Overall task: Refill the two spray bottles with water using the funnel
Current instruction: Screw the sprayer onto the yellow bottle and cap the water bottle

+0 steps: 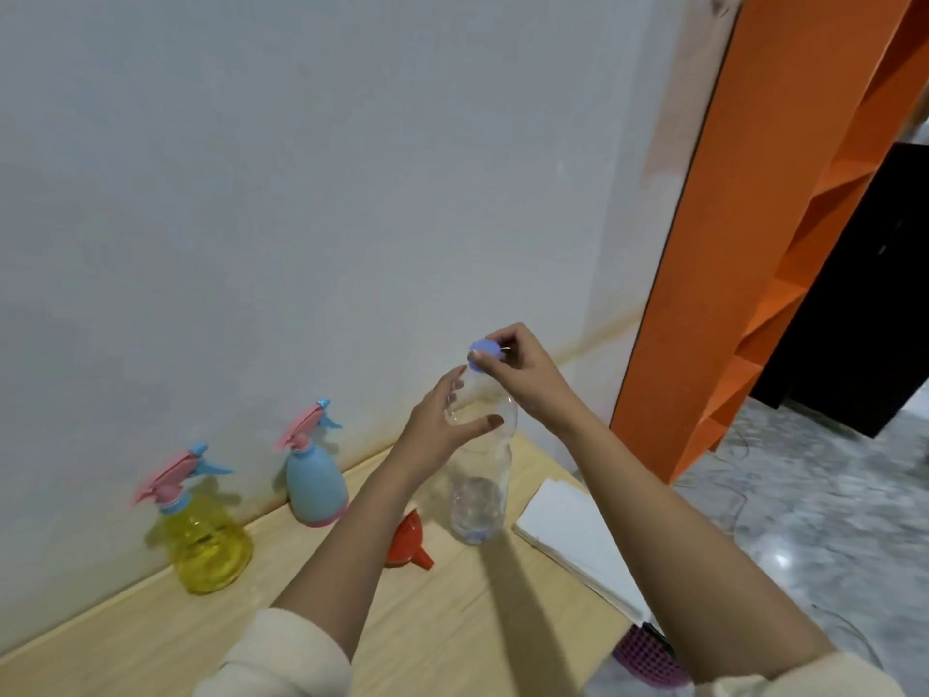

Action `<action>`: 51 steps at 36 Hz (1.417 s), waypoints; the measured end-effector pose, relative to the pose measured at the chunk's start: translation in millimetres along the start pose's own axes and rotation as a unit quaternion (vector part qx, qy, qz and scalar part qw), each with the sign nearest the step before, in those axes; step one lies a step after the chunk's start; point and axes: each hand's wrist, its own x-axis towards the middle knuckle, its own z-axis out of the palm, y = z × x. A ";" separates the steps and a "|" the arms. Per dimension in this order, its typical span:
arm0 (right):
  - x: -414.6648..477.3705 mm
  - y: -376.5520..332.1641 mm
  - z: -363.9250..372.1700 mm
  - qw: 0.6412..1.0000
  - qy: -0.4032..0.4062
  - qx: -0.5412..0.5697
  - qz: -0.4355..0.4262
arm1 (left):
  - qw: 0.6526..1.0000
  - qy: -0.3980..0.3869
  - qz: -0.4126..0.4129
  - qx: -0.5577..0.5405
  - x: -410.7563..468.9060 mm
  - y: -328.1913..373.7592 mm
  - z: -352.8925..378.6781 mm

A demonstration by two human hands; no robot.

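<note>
Fingers of the right hand pinch the one blue cap; the left hand grips the single clear bottle, upright at the worktop. Two sprayers stand left: a yellow spray bottle and a blue spray bottle. One red funnel lies between.

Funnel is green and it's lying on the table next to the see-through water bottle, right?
Not quite. The funnel is red, not green. The head view shows it lying on the table next to the see-through water bottle, just as you said.
</note>
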 end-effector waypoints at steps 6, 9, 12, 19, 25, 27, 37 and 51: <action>-1.5 1.6 -4.9 0.994 -0.110 0.027 -0.005 | 1.000 -0.001 -0.004 0.009 0.4 -0.4 -0.8; -2.0 2.3 -8.3 0.994 -0.101 0.036 -0.016 | 1.000 0.003 -0.007 0.012 -0.1 -0.9 -0.2; 0.4 2.2 -7.9 0.996 -0.081 0.035 -0.019 | 1.000 0.009 -0.009 0.009 -1.2 0.0 1.1; 0.5 2.1 -1.2 0.999 -0.031 -0.010 -0.022 | 1.000 0.016 -0.009 0.011 -4.5 2.2 2.8; -6.4 7.0 1.8 0.999 -0.038 0.019 -0.017 | 0.999 0.039 -0.013 -0.002 -8.0 1.7 4.1; -9.3 11.2 -2.5 0.996 -0.069 0.058 -0.006 | 0.999 0.037 -0.020 -0.003 -8.7 1.4 3.0; -10.8 14.0 0.4 0.996 -0.018 0.084 -0.029 | 0.998 0.054 -0.018 -0.016 -11.4 -0.3 9.3; -9.6 11.1 15.6 0.994 0.079 0.056 -0.046 | 0.998 0.064 -0.016 0.008 -10.4 -4.3 21.4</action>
